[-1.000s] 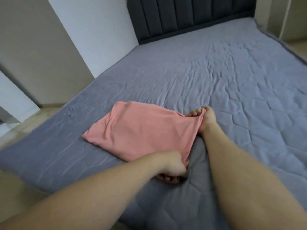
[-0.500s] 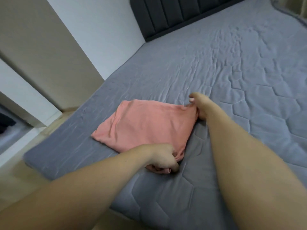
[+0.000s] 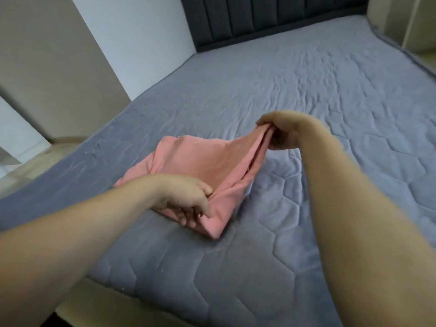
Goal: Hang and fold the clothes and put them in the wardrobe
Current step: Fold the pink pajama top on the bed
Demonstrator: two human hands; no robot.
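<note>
Fingers, right hand [image 3: 280, 131]: curled, thumb and fingertips pinching the far corner of the pink garment [image 3: 203, 166]; corner raised off the bed, cloth gathered into vertical pleats under the grip. Wrist bent, back of hand turned upward; bare forearm runs in from the lower right edge of view.

Fingers, left hand [image 3: 186, 199]: curled down over the near corner of the same garment, thumb on top, other fingers tucked beneath the folded edge, gripping it. This corner sits low, at or just above the bed surface; which of the two cannot be told. Bare forearm enters from the lower left.

Pink garment: plain salmon-pink fabric, already folded into several layers. Right-hand edge stretched taut between the two hands, sloping from the lifted far corner down to the near corner. Left portion lies flat on the bed, towards its left side and near its foot. Garment type cannot be told. No label, print or writing visible.

Bed [image 3: 306, 90]: grey quilted cover with stitched hexagon pattern, wrinkled across the middle.

Headboard [image 3: 259, 17]: dark, padded in vertical channels, at the far end of the bed.

Walls [image 3: 132, 38]: pale, with beige panels to the left of the bed.

Floor [image 3: 26, 166]: light wood tone, showing at left beside the bed.
</note>
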